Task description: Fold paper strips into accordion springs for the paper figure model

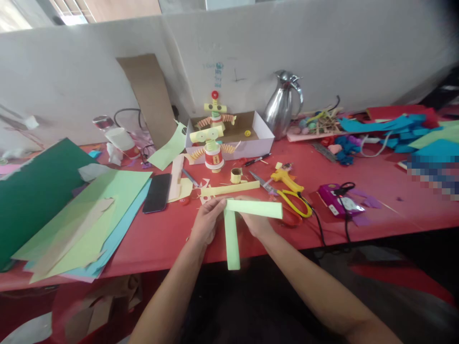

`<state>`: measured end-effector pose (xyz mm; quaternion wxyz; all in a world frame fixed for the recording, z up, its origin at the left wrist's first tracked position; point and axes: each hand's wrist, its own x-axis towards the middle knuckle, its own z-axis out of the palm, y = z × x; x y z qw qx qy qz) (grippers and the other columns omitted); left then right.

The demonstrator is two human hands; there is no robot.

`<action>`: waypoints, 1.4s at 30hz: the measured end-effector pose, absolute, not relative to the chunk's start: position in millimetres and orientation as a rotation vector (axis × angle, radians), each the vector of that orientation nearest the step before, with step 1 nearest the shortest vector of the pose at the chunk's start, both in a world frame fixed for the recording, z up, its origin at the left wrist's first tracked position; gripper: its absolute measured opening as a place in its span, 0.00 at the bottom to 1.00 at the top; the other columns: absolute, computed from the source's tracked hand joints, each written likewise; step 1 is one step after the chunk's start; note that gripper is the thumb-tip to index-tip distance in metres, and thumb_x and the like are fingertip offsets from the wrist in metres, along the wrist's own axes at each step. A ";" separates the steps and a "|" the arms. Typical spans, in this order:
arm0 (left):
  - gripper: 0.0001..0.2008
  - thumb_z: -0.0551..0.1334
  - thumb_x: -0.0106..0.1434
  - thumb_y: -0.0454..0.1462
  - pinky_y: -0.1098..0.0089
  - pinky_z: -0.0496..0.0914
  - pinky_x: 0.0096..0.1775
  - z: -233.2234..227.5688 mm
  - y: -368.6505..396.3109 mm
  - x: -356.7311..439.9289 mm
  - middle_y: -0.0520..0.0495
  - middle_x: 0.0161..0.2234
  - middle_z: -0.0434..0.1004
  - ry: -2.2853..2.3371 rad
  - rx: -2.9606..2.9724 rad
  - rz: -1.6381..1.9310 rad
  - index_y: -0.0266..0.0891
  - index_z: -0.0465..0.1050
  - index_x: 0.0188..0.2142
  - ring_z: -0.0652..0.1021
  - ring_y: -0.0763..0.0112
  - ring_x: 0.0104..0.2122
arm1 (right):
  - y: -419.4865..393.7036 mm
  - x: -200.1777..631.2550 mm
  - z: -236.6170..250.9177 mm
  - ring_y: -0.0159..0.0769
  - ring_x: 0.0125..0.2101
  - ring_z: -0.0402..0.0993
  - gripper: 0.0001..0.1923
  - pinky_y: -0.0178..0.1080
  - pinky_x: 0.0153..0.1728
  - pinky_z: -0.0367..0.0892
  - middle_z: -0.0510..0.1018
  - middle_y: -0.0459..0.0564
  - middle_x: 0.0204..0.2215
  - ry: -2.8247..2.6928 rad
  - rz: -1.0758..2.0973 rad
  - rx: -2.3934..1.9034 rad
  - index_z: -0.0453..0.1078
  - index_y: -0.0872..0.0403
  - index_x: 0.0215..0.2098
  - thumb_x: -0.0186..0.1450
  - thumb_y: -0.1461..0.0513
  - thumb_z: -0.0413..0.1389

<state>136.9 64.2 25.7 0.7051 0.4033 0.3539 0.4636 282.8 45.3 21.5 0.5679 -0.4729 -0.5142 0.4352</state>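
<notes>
Both hands, left hand (207, 220) and right hand (255, 222), pinch two light, bendy paper strips (251, 209) at their crossed corner, over the counter's (394, 210) near edge.

A long red table (394, 210) stands against a pale partition wall (322, 52), daylight entering at upper left.

You are at a craft workspace, a paper-craft station. The red counter (358, 157) in front of you is strewn with coloured paper sheets (82, 215), yellow-handled scissors (292, 196), a glue gun (287, 177) and paper scraps. A paper-cup figure (214, 143) stands by a shallow cardboard box (263, 138), and a plain partition wall (322, 52) backs the counter.
</notes>
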 end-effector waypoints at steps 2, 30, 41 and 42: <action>0.15 0.69 0.57 0.43 0.68 0.72 0.43 24.1 64.3 136.7 0.44 0.36 0.82 0.805 0.930 1.054 0.37 0.80 0.41 0.80 0.67 0.36 | 45.9 279.3 19.7 0.36 0.27 0.69 0.08 0.38 0.30 0.64 0.76 0.44 0.24 -1.130 1.122 -1.037 0.73 0.52 0.26 0.59 0.56 0.61; 0.10 0.61 0.64 0.43 0.71 0.68 0.40 26.3 58.4 138.8 0.49 0.33 0.78 1.092 1.511 1.312 0.39 0.77 0.37 0.76 0.69 0.35 | 37.5 275.3 25.5 0.38 0.34 0.75 0.11 0.40 0.40 0.71 0.79 0.44 0.31 -1.276 1.034 -1.109 0.74 0.49 0.36 0.65 0.51 0.57; 0.10 0.61 0.64 0.41 0.67 0.71 0.42 25.1 58.1 134.6 0.47 0.38 0.82 1.065 1.623 1.304 0.41 0.79 0.40 0.79 0.66 0.38 | 32.0 277.6 32.5 0.38 0.33 0.77 0.08 0.38 0.36 0.72 0.81 0.45 0.31 -1.234 0.834 -1.173 0.76 0.51 0.35 0.61 0.55 0.61; 0.10 0.61 0.64 0.41 0.67 0.71 0.41 25.6 57.6 134.7 0.47 0.37 0.82 1.077 1.645 1.303 0.41 0.79 0.40 0.79 0.66 0.37 | 31.8 277.0 31.1 0.37 0.33 0.77 0.08 0.38 0.36 0.72 0.81 0.45 0.31 -1.225 0.796 -1.173 0.75 0.51 0.35 0.61 0.55 0.62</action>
